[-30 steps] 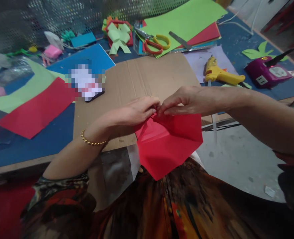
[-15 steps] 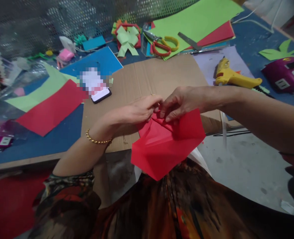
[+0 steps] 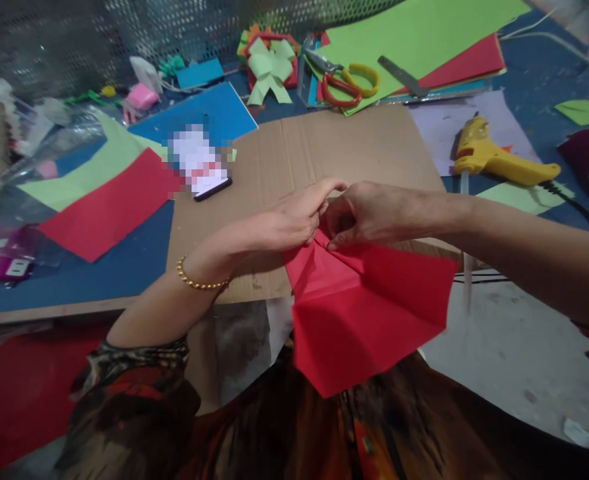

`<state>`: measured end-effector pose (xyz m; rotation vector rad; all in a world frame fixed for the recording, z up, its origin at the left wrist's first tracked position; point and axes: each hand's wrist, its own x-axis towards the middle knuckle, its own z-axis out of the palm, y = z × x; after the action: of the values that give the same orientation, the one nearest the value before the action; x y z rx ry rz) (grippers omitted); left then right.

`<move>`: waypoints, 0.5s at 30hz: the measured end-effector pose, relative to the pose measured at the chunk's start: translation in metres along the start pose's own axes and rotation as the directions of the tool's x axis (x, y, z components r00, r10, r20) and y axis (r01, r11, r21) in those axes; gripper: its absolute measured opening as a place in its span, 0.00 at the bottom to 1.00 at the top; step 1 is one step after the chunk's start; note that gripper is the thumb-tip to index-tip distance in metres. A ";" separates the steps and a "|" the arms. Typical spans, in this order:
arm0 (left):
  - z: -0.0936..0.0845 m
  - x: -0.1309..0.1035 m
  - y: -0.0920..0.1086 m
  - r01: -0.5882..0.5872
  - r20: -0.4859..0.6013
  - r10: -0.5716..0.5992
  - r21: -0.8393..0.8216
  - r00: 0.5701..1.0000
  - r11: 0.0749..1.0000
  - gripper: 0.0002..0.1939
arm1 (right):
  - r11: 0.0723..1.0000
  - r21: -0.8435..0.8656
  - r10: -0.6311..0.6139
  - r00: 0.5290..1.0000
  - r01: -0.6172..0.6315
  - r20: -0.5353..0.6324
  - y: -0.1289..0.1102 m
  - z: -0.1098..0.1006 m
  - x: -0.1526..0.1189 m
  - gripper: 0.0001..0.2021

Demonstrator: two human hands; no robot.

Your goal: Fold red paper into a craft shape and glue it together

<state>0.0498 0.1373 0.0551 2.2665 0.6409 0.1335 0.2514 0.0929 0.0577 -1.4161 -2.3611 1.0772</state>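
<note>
A creased sheet of red paper (image 3: 369, 313) hangs over the front edge of a brown cardboard sheet (image 3: 254, 193), its gathered upper end pinched between both hands. My left hand (image 3: 299, 217) is closed on the paper's upper left part, with a gold bead bracelet on the wrist. Touching it from the right, my right hand (image 3: 357, 217) grips the folded top with thumb and fingers. The fingertips partly hide the folds between them.
A phone (image 3: 199, 163) lies at the cardboard's left. Scissors (image 3: 349, 83) and a metal blade (image 3: 402, 77) rest on green paper behind. A yellow glue gun (image 3: 499, 157) is at the right, and a red strip (image 3: 112, 203) lies left.
The view has shifted, so table items appear further right. The red paper's loose part has spread wider and swung lower and to the right, while both hands keep their pinch.
</note>
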 end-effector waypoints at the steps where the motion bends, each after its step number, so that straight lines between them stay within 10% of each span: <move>1: 0.000 0.000 0.001 0.004 -0.006 -0.004 0.015 1.000 1.000 0.20 | 1.000 -0.010 0.000 1.000 0.000 0.001 0.000 0.001 0.000 0.06; 9: -0.010 -0.005 0.009 0.072 -0.131 -0.053 0.143 0.990 0.987 0.22 | 0.979 -0.158 0.138 0.990 -0.130 0.041 -0.012 0.002 0.001 0.05; 15: 0.003 -0.077 0.032 0.080 -0.403 0.077 0.357 0.912 0.931 0.13 | 0.987 -0.162 0.017 0.998 -0.007 0.061 0.000 0.005 -0.001 0.06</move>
<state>-0.0037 0.0796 0.0830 2.6243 0.9536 0.5456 0.2495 0.0895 0.0539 -1.4704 -2.5386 0.9652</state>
